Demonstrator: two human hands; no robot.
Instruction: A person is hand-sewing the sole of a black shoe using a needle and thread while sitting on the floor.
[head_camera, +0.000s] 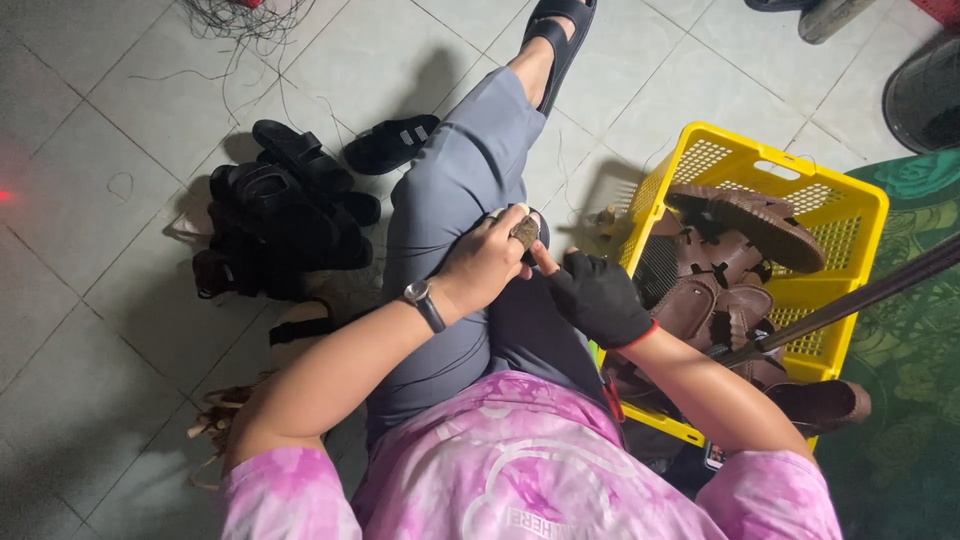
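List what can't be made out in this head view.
- Small brown thing on the knee: mostly covered by the left hand and the gloved right hand; its kind is unclear.
- Black sandal pile: too dark to count.
- Brown sandals in the yellow basket: lower ones hidden by the right arm.
- Dark round object: cut off by the right edge.

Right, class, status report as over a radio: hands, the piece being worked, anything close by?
Left hand bare, gripping small brown piece on the knee. Right hand in black glove, fingertips at the piece. Yellow crate of brown sandals alongside; black sandals on floor.
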